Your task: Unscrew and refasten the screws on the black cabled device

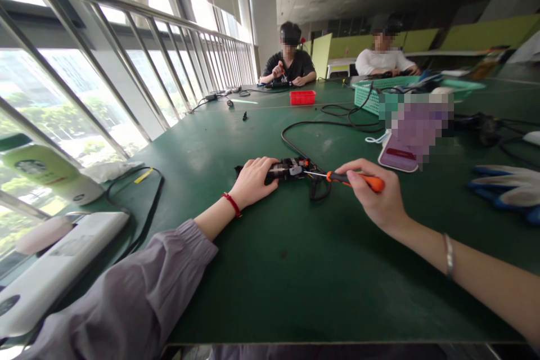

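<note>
My left hand [255, 181] is wrapped over the dark body of a partly opened corded device [291, 169], pressing it to the table. Grey and orange parts show inside its uncovered right end, and a black cable runs from it. Its exact kind I cannot tell. In my right hand [375, 194] is a screwdriver [354, 180] with an orange and black handle, held nearly level. The shaft points left, and its tip is at the exposed inner parts. Whether the tip sits in a screw is too small to make out.
On the green table [253, 292] lie a red tray [302, 97], a teal basket [367, 95], a phone [399, 154] and gloves [510, 188]. A bottle [50, 171] and a white case [63, 267] are at left. Two people sit across the table.
</note>
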`<state>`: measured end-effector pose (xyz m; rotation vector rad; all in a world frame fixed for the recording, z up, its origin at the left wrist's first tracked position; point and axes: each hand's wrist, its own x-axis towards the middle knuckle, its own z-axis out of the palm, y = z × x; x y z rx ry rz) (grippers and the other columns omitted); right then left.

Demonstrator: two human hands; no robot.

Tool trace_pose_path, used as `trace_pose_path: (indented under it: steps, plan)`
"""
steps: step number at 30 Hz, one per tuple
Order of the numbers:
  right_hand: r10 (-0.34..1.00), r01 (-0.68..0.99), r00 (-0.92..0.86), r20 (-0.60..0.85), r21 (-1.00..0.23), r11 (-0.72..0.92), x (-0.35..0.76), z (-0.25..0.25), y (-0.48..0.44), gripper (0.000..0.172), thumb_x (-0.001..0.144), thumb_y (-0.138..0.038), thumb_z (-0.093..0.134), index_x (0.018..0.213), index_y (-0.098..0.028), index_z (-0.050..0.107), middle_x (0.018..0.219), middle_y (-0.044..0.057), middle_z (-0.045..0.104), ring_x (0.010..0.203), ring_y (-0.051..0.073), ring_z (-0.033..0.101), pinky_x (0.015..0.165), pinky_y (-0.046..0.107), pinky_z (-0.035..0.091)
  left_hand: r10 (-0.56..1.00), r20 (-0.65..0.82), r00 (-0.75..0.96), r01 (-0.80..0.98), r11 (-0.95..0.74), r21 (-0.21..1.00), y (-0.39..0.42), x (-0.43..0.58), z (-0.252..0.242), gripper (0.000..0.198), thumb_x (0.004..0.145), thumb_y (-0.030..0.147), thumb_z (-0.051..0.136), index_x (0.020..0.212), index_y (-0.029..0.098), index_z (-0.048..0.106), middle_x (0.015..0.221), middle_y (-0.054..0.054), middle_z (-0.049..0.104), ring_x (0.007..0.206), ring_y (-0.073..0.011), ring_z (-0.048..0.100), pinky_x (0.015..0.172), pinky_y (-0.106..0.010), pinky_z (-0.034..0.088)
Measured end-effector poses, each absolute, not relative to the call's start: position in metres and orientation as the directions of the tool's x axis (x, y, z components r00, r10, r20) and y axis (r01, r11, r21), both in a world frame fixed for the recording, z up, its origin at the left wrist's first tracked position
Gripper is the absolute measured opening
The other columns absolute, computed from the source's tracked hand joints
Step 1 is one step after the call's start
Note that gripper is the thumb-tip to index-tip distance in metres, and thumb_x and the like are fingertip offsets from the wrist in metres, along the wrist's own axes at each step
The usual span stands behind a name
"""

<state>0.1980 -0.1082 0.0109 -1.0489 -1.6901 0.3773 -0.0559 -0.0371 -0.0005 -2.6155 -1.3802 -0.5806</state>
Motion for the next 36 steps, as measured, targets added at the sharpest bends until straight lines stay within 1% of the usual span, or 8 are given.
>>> trace_pose_path:
  steps: [2,6,12,17,22,27,33,36]
  plan:
    - [0.788,0.438,-0.038,0.615,-0.698,0.566,0.1986,0.0104,-0.1074,0.013,0.082,-0.025,0.052,0.093,-0.022,0.057,0.057,-0.005,0.048,0.046,0.011,0.045,0.049,0.027,0.039,0.763,0.395,0.511,0.814,-0.578,0.063,-0.0368,-0.0565,-0.001,0.037,0.079,0.032,0.048,0.114,0.018,0.051,0.107,-0.008,0.061,0.101,-0.0241,0.056,0.091,-0.037,0.039]
    - [0.695,0.345,0.005,0.719,-0.653,0.674,0.1986,0.0093,-0.1038,0.04,0.072,-0.019,0.061,0.11,-0.023,0.048,0.087,0.002,0.056,0.072,0.016,0.058,0.066,0.031,0.048,0.762,0.39,0.516,0.809,-0.584,0.071,-0.0366,-0.0571,-0.0016,0.039,0.077,0.03,0.048,0.115,0.019,0.051,0.108,-0.008,0.06,0.101,-0.0245,0.055,0.092,-0.038,0.039]
    - [0.833,0.393,-0.071,0.549,-0.752,0.53,0.1978,0.0113,-0.1077,0.01,0.083,-0.029,0.052,0.089,-0.022,0.056,0.049,-0.007,0.042,0.041,0.011,0.041,0.044,0.026,0.035,0.778,0.371,0.507,0.817,-0.571,0.079,-0.037,-0.0564,-0.0006,0.039,0.077,0.026,0.046,0.116,0.019,0.05,0.108,-0.007,0.06,0.102,-0.0244,0.055,0.093,-0.039,0.038]
    - [0.703,0.361,-0.014,0.711,-0.652,0.667,0.1961,0.0145,-0.1074,0.039,0.071,-0.02,0.062,0.107,-0.025,0.048,0.082,0.001,0.057,0.065,0.016,0.056,0.061,0.031,0.048,0.767,0.385,0.513,0.815,-0.576,0.062,-0.0363,-0.0569,-0.0018,0.038,0.078,0.027,0.048,0.115,0.019,0.05,0.107,-0.007,0.061,0.101,-0.0239,0.055,0.092,-0.037,0.039]
    - [0.803,0.446,-0.063,0.593,-0.703,0.554,0.1966,0.0159,-0.1096,0.01,0.08,-0.025,0.055,0.09,-0.023,0.056,0.052,-0.006,0.047,0.043,0.011,0.044,0.047,0.027,0.038,0.76,0.398,0.513,0.813,-0.579,0.059,-0.0361,-0.0568,-0.0024,0.036,0.079,0.029,0.049,0.114,0.019,0.051,0.106,-0.007,0.061,0.1,-0.0239,0.056,0.09,-0.037,0.039]
    - [0.682,0.363,-0.006,0.732,-0.634,0.683,0.1969,0.0139,-0.1063,0.044,0.07,-0.018,0.064,0.11,-0.025,0.048,0.085,0.001,0.057,0.075,0.018,0.059,0.069,0.033,0.05,0.757,0.403,0.515,0.81,-0.583,0.059,-0.0359,-0.0569,-0.0021,0.035,0.081,0.032,0.049,0.114,0.019,0.051,0.105,-0.007,0.061,0.1,-0.0236,0.056,0.09,-0.037,0.04]
    - [0.795,0.435,-0.044,0.605,-0.705,0.56,0.1974,0.015,-0.1084,0.009,0.08,-0.025,0.057,0.088,-0.023,0.057,0.065,-0.003,0.056,0.053,0.012,0.054,0.053,0.027,0.044,0.758,0.393,0.52,0.81,-0.584,0.053,-0.0341,-0.0575,-0.0033,0.035,0.082,0.033,0.048,0.114,0.018,0.05,0.106,-0.008,0.061,0.1,-0.0239,0.056,0.09,-0.037,0.039]
    - [0.692,0.397,-0.022,0.722,-0.628,0.669,0.1974,0.0149,-0.1063,0.032,0.073,-0.019,0.062,0.103,-0.024,0.052,0.076,-0.001,0.057,0.068,0.016,0.058,0.067,0.031,0.049,0.757,0.393,0.521,0.81,-0.584,0.051,-0.0345,-0.0571,-0.0029,0.035,0.082,0.032,0.049,0.114,0.018,0.05,0.106,-0.007,0.061,0.1,-0.0238,0.056,0.09,-0.037,0.039]
